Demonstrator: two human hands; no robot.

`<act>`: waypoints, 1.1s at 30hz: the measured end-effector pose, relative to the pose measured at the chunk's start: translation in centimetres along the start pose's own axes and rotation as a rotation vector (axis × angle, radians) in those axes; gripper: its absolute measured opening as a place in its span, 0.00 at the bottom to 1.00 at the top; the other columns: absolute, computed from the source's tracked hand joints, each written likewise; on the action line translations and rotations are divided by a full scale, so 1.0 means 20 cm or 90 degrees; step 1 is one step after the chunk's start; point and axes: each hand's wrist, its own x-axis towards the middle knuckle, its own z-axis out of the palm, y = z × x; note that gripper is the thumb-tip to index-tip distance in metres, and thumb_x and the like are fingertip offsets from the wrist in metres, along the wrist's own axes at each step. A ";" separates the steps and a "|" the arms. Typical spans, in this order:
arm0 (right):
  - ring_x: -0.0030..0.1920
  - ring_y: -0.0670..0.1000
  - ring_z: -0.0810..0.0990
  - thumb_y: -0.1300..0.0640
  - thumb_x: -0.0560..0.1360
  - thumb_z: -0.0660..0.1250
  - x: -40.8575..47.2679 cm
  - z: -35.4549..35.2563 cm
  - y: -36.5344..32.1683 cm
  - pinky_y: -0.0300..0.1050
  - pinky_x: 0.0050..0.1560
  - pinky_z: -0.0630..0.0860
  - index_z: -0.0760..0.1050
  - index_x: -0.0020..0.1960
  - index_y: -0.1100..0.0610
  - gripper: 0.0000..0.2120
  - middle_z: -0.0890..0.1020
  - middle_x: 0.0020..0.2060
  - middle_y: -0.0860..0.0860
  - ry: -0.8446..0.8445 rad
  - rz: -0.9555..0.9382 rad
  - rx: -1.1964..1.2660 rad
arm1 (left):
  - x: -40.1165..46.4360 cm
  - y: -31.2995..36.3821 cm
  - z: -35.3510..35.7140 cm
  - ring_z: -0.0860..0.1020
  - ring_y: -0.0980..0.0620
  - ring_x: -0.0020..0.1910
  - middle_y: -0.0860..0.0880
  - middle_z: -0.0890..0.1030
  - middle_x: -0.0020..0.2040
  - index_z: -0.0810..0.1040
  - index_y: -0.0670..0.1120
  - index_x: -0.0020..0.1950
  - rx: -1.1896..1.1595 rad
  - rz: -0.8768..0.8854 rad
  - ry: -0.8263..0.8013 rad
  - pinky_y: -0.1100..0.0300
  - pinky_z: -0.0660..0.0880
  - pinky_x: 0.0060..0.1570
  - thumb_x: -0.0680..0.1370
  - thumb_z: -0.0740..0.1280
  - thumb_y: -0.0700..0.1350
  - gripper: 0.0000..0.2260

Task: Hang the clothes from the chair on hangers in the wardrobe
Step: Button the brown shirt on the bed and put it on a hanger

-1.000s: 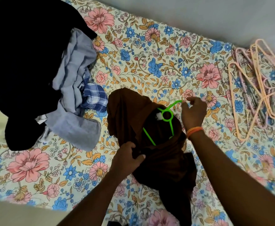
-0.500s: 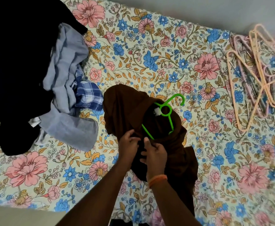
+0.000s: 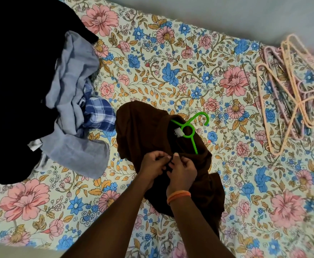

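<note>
Head view, looking down on a bed covered by a cream floral bedsheet (image 3: 171,58) printed with pink and blue flowers. A crumpled dark brown garment (image 3: 143,131) is laid near the middle of the bed, with a bright green plastic hanger (image 3: 188,130) partly threaded into its neck opening; the hook and the ring below it are exposed on the far side, while one arm of the hanger is lost under the cloth. A white label is seen beside the ring.

The left hand (image 3: 153,167) and the right hand (image 3: 182,171) are brought together at the near edge of the neck opening, touching each other. The fingers of both are curled and a fold of the brown cloth is pinched between them. An orange band (image 3: 178,196) is worn on the right wrist.

At the left of the bed a heap of clothes is piled: a black garment (image 3: 22,71), a pale grey-blue shirt (image 3: 74,86) over it, and a blue-and-white checked cloth (image 3: 100,114) just beside the brown garment. At the right edge, well apart from the hands, a loose stack of peach and pink plastic hangers (image 3: 294,94) is laid, with some thin metal ones among them.
</note>
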 end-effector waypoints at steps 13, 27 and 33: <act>0.48 0.53 0.86 0.63 0.78 0.69 -0.03 0.00 0.02 0.47 0.48 0.83 0.80 0.55 0.64 0.07 0.85 0.47 0.58 -0.056 0.071 0.078 | -0.05 0.04 0.00 0.76 0.57 0.32 0.50 0.79 0.35 0.79 0.44 0.46 0.039 0.031 0.011 0.69 0.69 0.26 0.82 0.63 0.43 0.08; 0.39 0.51 0.80 0.67 0.73 0.70 -0.02 -0.12 -0.04 0.45 0.42 0.80 0.79 0.53 0.58 0.11 0.82 0.40 0.54 0.066 -0.093 -0.028 | -0.09 0.06 -0.02 0.74 0.57 0.32 0.52 0.77 0.35 0.75 0.51 0.43 0.217 0.192 0.039 0.58 0.71 0.34 0.81 0.64 0.47 0.07; 0.42 0.39 0.78 0.68 0.73 0.71 -0.09 -0.13 -0.02 0.29 0.46 0.74 0.83 0.49 0.62 0.06 0.81 0.41 0.49 -0.015 -0.438 -0.239 | -0.10 0.08 0.01 0.77 0.59 0.39 0.53 0.79 0.41 0.77 0.48 0.47 0.316 0.268 0.065 0.65 0.70 0.38 0.80 0.65 0.44 0.03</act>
